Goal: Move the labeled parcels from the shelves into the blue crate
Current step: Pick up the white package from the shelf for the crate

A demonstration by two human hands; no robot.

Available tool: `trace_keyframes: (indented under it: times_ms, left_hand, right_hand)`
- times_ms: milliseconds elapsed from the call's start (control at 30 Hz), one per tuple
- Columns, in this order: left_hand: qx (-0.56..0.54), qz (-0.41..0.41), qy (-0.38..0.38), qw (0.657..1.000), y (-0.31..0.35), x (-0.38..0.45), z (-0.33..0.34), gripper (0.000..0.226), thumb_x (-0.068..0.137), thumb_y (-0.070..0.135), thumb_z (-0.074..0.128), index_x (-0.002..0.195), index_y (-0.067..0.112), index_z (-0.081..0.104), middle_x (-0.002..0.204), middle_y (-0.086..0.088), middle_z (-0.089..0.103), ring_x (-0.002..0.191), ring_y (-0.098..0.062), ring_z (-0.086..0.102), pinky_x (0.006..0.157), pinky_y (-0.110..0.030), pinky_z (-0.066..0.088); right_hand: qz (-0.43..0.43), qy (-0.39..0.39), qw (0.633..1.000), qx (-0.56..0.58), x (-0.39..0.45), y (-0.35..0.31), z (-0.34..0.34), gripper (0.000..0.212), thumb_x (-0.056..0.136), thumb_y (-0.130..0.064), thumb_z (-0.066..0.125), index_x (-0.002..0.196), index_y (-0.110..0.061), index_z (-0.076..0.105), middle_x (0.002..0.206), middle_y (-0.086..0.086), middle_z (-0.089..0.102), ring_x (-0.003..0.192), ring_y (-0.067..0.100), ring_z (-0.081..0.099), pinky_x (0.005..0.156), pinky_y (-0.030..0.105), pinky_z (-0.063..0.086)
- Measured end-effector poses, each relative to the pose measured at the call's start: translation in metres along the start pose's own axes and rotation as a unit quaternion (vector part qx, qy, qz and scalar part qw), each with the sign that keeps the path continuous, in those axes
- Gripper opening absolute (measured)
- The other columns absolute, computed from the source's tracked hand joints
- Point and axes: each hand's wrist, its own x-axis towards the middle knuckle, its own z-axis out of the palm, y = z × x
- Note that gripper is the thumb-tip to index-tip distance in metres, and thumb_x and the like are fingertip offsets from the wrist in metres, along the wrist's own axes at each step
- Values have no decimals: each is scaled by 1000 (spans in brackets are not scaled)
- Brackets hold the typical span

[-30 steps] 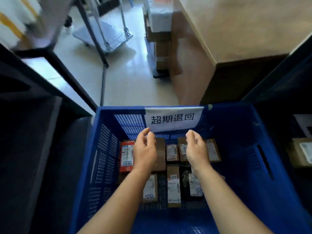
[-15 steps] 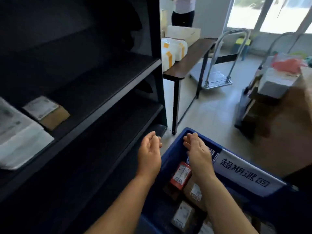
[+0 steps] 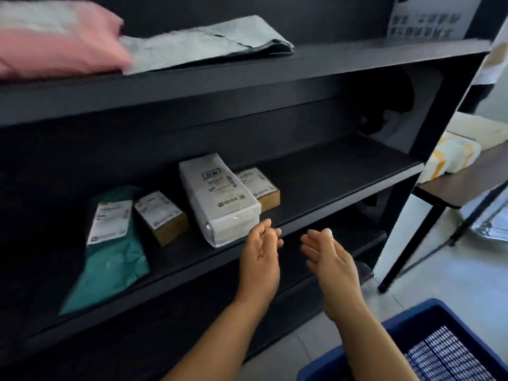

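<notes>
Dark shelving (image 3: 302,171) fills my view, its left end lost in shadow. Both my left hand (image 3: 259,254) and right hand (image 3: 328,255) hover open and empty at the middle shelf's front edge, just beside the white parcel (image 3: 220,199). Only the blue crate's (image 3: 406,328) corner shows, cut off bottom right.

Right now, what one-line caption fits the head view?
Both empty hands, left hand and right hand, reach toward a white labeled parcel on the black shelf, blue crate beside.
</notes>
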Motion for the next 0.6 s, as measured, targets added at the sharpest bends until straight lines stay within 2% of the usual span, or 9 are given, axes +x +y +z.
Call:
trace_keyframes:
  times_ms: [133,233,333,467,500,600]
  left_hand:
    - [-21,11,29,999,11,24,-40,28,101,23,40,128,25,49,115,6,64,98,1,62,82,-14,50]
    - [-27,15,48,998,14,41,-64,28,101,25,42,128,26,50,116,6,64,101,1,61,77,-7,49]
    - [-36,19,77,996,15,56,-84,28,100,28,44,127,28,52,119,7,63,102,3,60,75,-6,49]
    - [-59,-3,98,993,10,73,-103,27,98,28,49,125,31,49,123,9,59,104,3,58,78,-12,46]
    - [-55,-8,100,993,8,76,-106,30,98,28,49,128,31,47,126,8,57,106,3,57,78,-11,45]
    - [-36,-41,94,994,-3,87,-108,45,98,32,50,141,27,39,134,10,47,111,1,50,83,-10,41]
  right_hand:
    - [-3,-24,1000,-6,2,-12,46,37,100,-43,37,113,-22,66,107,-8,70,102,6,63,96,33,47]
    - [-10,-31,999,-15,8,-17,76,35,100,-43,38,107,-25,67,104,-10,70,99,4,64,95,31,47]
    - [-12,-34,999,-17,14,-24,102,35,100,-43,40,110,-23,67,106,-9,70,102,7,64,96,33,47]
    - [-26,-30,999,-26,26,-29,124,23,99,-38,45,100,-27,65,97,-12,69,91,1,63,76,22,47]
    - [-31,-24,999,-34,31,-29,127,23,98,-38,46,103,-26,64,98,-10,69,92,4,63,75,23,48]
    - [-27,3,998,-59,51,-25,131,40,94,-43,50,131,-28,51,123,-4,61,111,18,59,96,43,49]
